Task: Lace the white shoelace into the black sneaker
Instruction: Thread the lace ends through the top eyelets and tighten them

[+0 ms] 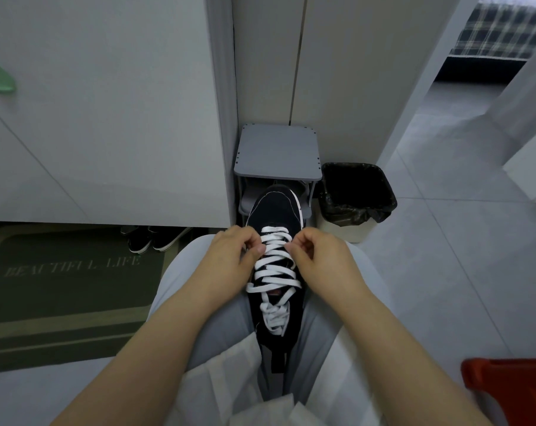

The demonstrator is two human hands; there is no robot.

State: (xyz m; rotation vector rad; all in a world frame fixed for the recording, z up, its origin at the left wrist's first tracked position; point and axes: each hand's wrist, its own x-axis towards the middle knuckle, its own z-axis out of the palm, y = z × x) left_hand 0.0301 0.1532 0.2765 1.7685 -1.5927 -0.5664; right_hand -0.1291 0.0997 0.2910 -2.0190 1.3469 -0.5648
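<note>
Grey floor below; curled left hand and right hand pinch shoelace.

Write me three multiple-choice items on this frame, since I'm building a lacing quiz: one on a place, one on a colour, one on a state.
1. Relative to the grey stool, the lined bin stands? A) left B) right C) underneath
2. The doormat is? A) green B) red C) blue
3. At the black sneaker, the left hand and right hand? A) lie flat B) hang clear C) each pinch the white shoelace

B: the bin sits off the stool's right edge. A: the mat reads dark green. C: both hands curl onto the lace.
</note>
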